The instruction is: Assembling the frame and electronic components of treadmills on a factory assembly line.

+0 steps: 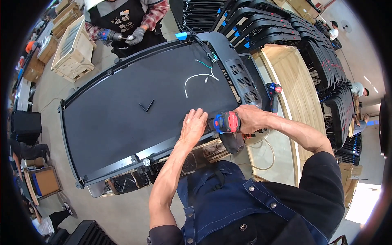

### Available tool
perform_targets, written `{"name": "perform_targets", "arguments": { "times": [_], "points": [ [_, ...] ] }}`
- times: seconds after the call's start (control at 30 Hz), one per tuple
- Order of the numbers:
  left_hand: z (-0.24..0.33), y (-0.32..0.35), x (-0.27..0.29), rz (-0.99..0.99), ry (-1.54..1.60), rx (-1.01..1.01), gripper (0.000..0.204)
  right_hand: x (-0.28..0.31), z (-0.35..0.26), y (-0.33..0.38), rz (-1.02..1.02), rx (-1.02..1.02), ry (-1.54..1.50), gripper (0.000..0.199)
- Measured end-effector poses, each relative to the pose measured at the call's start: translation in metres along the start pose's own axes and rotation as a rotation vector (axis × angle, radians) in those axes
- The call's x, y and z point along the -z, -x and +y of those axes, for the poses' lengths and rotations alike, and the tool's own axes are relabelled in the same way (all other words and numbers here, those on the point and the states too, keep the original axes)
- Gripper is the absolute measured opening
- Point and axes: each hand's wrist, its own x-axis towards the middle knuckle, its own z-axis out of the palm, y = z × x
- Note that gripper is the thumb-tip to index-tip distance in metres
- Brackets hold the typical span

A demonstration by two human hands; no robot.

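Note:
A treadmill base with a black belt lies across the workplace in front of me. My right hand is wrapped round a blue and red cordless drill above the near side, by the grey vented motor cover. The drill's front end points left, toward my left hand. That hand rests at the belt's near edge with its fingers curled in; whatever they pinch is hidden. Loose white and green wires lie on the belt beside the cover. A black V-shaped piece, perhaps a hex key, rests mid-belt.
Across the treadmill a gloved person holds another drill. A second blue and red power tool stands right of the cover, near a wooden crate. Stacked black frames fill the far right. Parts bins sit below the near rail.

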Motion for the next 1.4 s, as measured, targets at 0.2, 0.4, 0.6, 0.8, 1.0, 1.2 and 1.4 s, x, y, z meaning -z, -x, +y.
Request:
{"name": "perform_targets", "arguments": {
  "times": [0.2,0.4,0.6,0.8,1.0,1.2,1.4],
  "points": [
    [-0.004,0.0,-0.002,-0.021,-0.012,-0.019,0.023,0.003,-0.01,-0.017,0.018,-0.045,0.149,0.027],
    [-0.006,0.006,0.001,0.018,0.012,-0.051,0.027,0.001,-0.017,-0.021,0.026,-0.033,0.183,0.028],
    [0.039,0.061,0.017,0.228,-0.001,0.065,0.026,0.008,0.002,-0.018,0.023,0.17,0.236,0.035],
    [0.007,0.228,-0.08,-0.188,0.159,0.682,0.02,-0.004,-0.016,0.051,0.161,0.216,-0.057,0.051],
    [-0.039,0.275,-0.153,-0.443,-0.104,0.72,0.025,-0.094,0.0,0.063,0.097,0.222,-0.366,0.054],
    [-0.06,0.271,-0.146,-0.613,0.079,0.766,0.02,-0.147,-0.008,0.066,-0.015,0.118,-0.335,0.054],
    [-0.039,0.261,-0.11,-0.348,0.201,0.877,0.024,-0.158,-0.006,0.057,-0.037,0.052,-0.412,0.054]
  ]
}}
